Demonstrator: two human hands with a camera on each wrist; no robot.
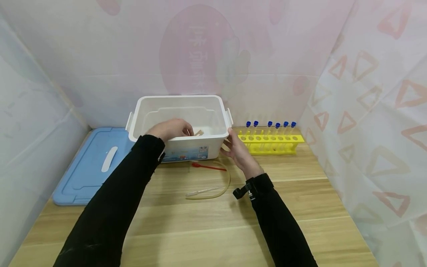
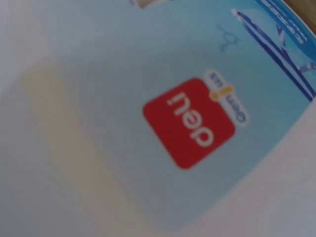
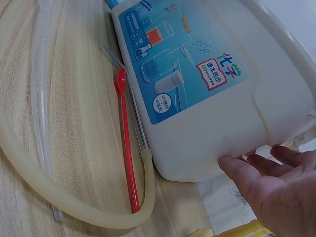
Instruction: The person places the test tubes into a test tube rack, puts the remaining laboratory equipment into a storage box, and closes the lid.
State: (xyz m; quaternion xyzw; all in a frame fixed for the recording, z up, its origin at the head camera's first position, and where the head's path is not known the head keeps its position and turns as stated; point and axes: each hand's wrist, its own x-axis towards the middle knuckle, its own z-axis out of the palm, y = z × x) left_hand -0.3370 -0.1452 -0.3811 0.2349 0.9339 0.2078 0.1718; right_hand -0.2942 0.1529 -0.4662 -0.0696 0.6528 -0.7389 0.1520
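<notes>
A white plastic box (image 1: pixel 213 142) with a blue printed label (image 3: pixel 163 59) stands against the back wall, its top uncovered. My left hand (image 1: pixel 171 128) reaches over the front rim into it, fingers bent downward. Close to those fingertips lies a small beige piece (image 1: pixel 199 132); whether they hold anything is hidden. The left wrist view shows only the box's printed side, without the hand. My right hand (image 1: pixel 238 150) touches the box's right end, its fingers (image 3: pixel 266 165) loosely extended against the side.
Before the box lie a red spoon (image 1: pixel 208 167), a clear plastic dropper (image 1: pixel 205 191) and a curved rubber tube (image 1: pixel 228 180) joined to a thin clear rod (image 3: pixel 140 128). A yellow rack (image 1: pixel 271 148) with several blue-capped tubes stands right. The blue lid (image 1: pixel 83 167) lies left.
</notes>
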